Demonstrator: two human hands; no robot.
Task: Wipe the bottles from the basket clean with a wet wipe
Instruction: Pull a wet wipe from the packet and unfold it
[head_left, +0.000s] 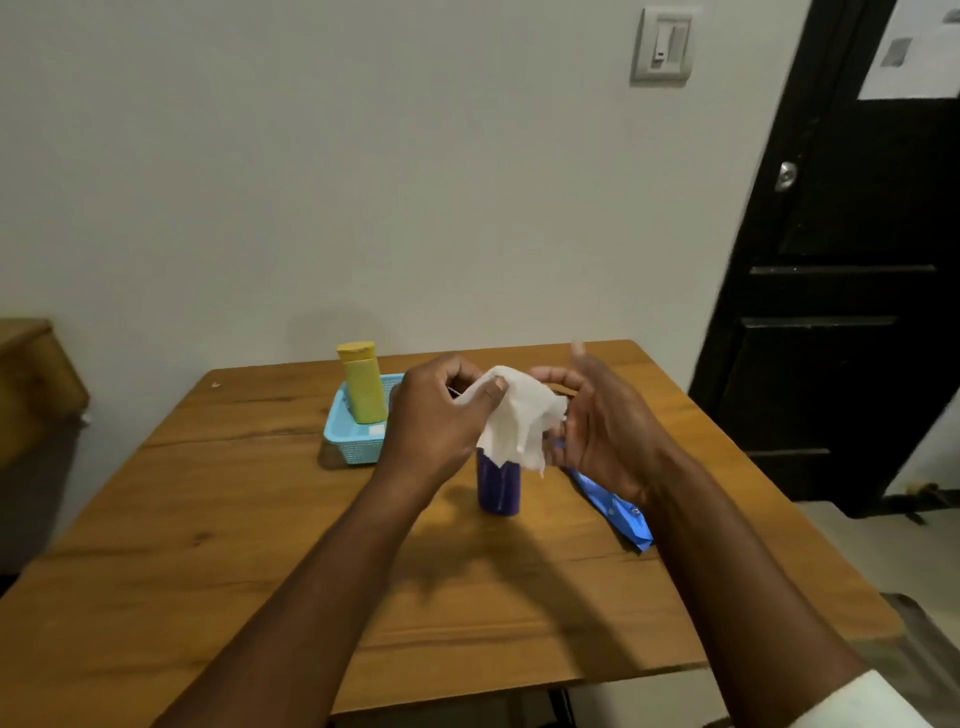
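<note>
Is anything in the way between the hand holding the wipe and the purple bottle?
Nothing visible. The left hand pinches the wet wipe, which hangs just over the purple bottle standing on the table. The right hand is beside it, open.

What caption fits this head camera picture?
Left hand pinches a wet wipe above the purple bottle; right hand open.

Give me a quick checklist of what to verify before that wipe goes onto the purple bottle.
1. Wet wipe in hand: ok, the left hand pinches it.
2. Wipe opened out: not ok, it hangs bunched.
3. Purple bottle upright on the table: ok.
4. Right hand free to steady the bottle: ok, fingers open.
5. Yellow bottle waiting in the basket: ok.
6. Wipe damp enough: cannot tell.
</note>
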